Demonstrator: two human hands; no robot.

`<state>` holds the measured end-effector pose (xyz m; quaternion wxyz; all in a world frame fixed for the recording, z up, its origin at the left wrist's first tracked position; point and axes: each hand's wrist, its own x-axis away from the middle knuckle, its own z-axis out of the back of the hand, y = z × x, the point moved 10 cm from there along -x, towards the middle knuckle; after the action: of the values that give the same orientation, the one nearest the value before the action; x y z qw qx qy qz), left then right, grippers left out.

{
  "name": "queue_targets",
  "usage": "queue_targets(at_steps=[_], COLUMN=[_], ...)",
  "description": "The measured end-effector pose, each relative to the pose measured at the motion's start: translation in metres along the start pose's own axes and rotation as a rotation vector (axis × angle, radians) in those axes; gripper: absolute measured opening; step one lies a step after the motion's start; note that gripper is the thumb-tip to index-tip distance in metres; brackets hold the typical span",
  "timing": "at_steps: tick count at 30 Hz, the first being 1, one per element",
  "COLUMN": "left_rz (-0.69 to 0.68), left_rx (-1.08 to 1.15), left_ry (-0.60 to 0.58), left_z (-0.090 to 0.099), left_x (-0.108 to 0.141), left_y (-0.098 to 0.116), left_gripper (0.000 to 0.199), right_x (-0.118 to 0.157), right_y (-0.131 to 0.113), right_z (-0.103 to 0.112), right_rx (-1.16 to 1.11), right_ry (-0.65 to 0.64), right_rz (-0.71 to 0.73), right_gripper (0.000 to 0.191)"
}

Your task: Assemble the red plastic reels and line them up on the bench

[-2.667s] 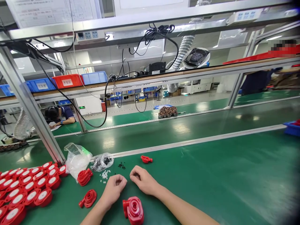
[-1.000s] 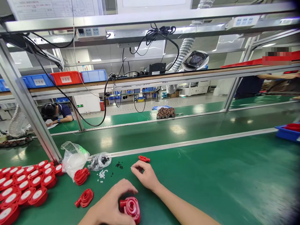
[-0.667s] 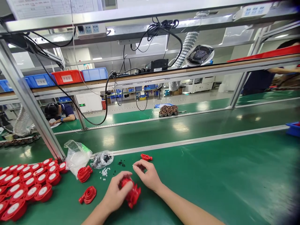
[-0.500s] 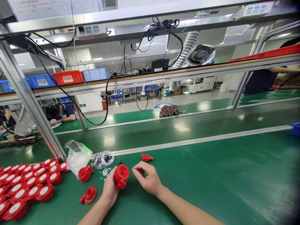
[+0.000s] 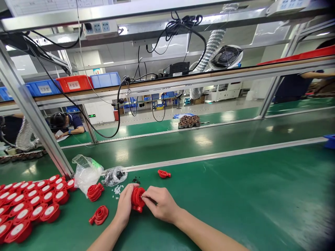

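Observation:
My left hand (image 5: 125, 205) is wrapped around a red plastic housing (image 5: 136, 199), holding it above the green table. The housing is tilted with its ringed round face toward the right. My right hand (image 5: 159, 204) is closed in a pinch, its fingertips against that face. Between them is a tiny white piece, mostly hidden. Small white pieces (image 5: 117, 190) lie scattered just beyond my left hand, beside some tiny black pieces (image 5: 135, 180). Left of my hands rest a stepped red housing (image 5: 101, 214) and another red housing (image 5: 94, 192). A small red part (image 5: 164, 174) lies farther back.
Rows of red housings with white discs (image 5: 36, 201) cover the left side. A clear bag of white pieces (image 5: 87, 176) and a bag of black pieces (image 5: 115, 176) stand by the metal post (image 5: 39, 122). Black cables (image 5: 119, 118) hang from the shelf. Another person (image 5: 74, 122) sits across.
My right hand has moved left, bringing its pinched fingertips onto the housing's face. My left hand has turned the housing so its face points more to the right.

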<state>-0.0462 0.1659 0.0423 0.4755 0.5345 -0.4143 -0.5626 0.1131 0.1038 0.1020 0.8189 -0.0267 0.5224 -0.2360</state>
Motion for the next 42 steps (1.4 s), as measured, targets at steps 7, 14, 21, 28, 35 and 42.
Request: queue_targets(at_steps=[7, 14, 21, 28, 35, 42], left_rz=[-0.081, -0.108, -0.098, -0.161, -0.085, -0.010], left_rx=[-0.096, -0.080, 0.009, -0.022, -0.061, -0.084], left_ry=[-0.002, -0.071, 0.089, 0.040, -0.031, -0.239], left_z=[-0.002, -0.009, 0.001, -0.003, -0.009, -0.035], left_x=[0.007, 0.012, 0.012, 0.020, 0.012, 0.015], left_y=[0.019, 0.025, 0.024, 0.032, 0.027, 0.007], left_gripper=[0.055, 0.052, 0.051, 0.048, 0.046, 0.049], right_x=[0.002, 0.002, 0.001, 0.002, 0.000, 0.006], right_y=[-0.004, -0.005, -0.009, -0.017, 0.015, 0.043], right_z=[-0.002, 0.001, 0.000, -0.003, 0.002, -0.013], right_rx=[0.152, 0.123, 0.030, -0.095, -0.101, -0.340], right_ry=[0.008, 0.036, 0.018, -0.112, 0.012, -0.174], right_rz=[-0.005, -0.048, -0.012, -0.009, -0.248, -0.425], right_gripper=[0.017, 0.019, 0.024, 0.028, 0.036, 0.029])
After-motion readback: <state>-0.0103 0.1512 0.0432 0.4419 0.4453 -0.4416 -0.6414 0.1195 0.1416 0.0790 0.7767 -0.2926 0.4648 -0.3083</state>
